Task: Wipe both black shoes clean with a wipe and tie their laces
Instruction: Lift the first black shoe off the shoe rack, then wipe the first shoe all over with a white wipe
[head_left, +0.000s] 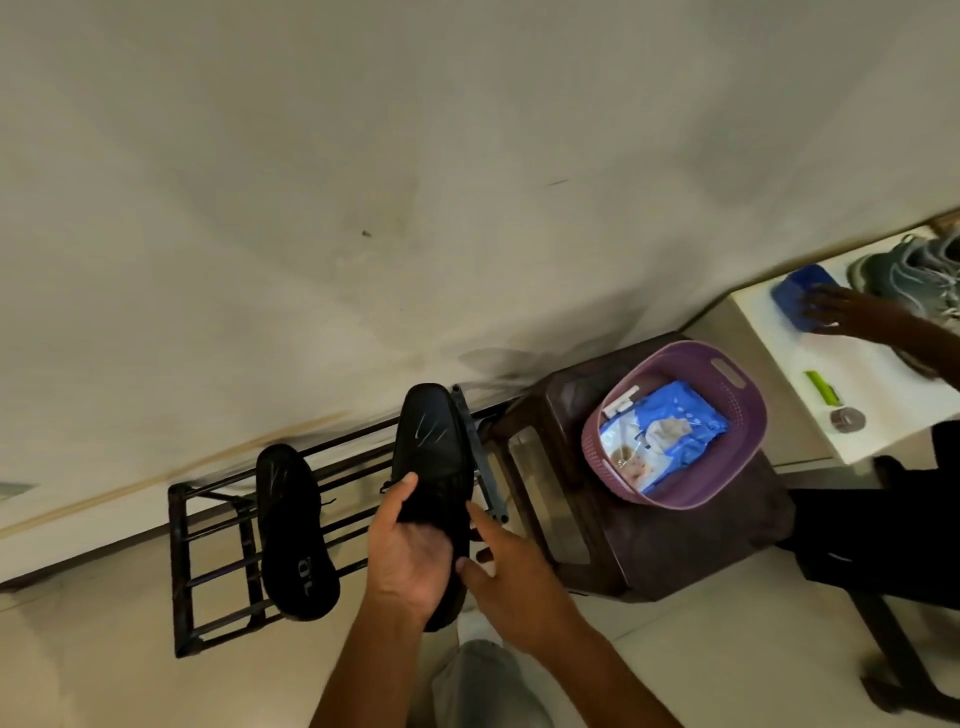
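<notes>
The left hand (410, 556) holds a black shoe (436, 467) up in front of the rack (218, 566), toe pointing away toward the wall. Its thumb lies across the shoe's top and its fingers (441, 551) curl under the heel end, gripping it. The right hand (511, 566) is just beside the shoe's right side, fingers loosely spread and reaching toward it; whether they touch the shoe cannot be told.

The second shoe (293, 530) rests on the rack's bars near its left end, toe toward the wall, with lettering showing on its insole.

Right of the rack stands a dark stool (649, 561). On its seat sits a purple basket (737, 374) holding a blue and white wipes pack (660, 436).

Further right, another person's hand (841, 312) rests on a blue object (795, 291) at the left edge of a white tabletop (852, 395), near a grey sneaker (909, 270). A green item (821, 387) and a small round thing (847, 418) lie toward the tabletop's near edge.
</notes>
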